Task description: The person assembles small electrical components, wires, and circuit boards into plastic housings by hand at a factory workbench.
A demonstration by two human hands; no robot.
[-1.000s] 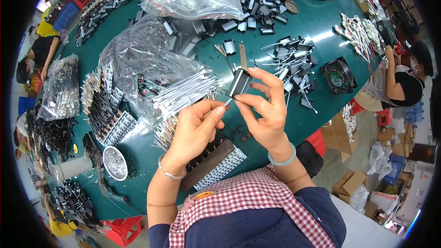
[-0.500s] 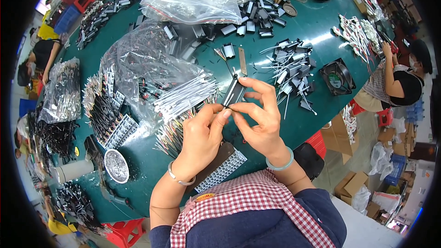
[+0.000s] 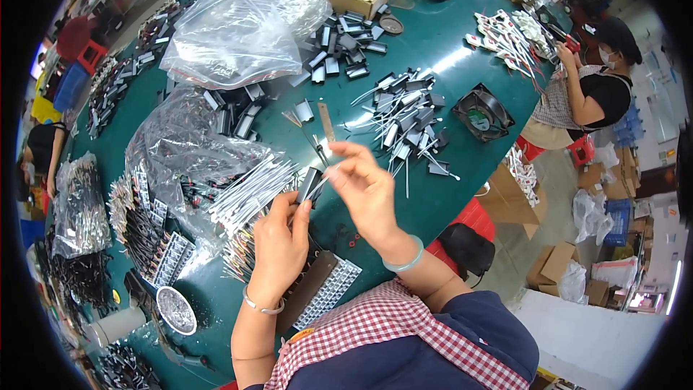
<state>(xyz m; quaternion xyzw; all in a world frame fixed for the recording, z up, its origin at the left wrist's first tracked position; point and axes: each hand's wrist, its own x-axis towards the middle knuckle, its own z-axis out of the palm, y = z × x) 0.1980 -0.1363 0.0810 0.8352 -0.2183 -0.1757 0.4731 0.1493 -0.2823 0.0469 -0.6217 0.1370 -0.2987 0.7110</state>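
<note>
Black little rectangular part [image 3: 310, 183] pinched in the left hand [image 3: 280, 242], over the green table [image 3: 447, 43] just in front of the chest. Right hand [image 3: 364, 191] fingertips pinch its thin white lead. Bundle of white leads [image 3: 249, 191] lies just left, clear plastic bag [image 3: 180, 155] behind it, w/ pile of finished parts [image 3: 404, 115] further back.

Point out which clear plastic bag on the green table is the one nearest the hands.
The crumpled clear bag just left of the left hand, with white-wired parts spilling from it. The other bag lies puffed up farther back, beyond the small black parts.

Fan [image 3: 482, 112] lies right of the parts pile [image 3: 404, 112].
</note>
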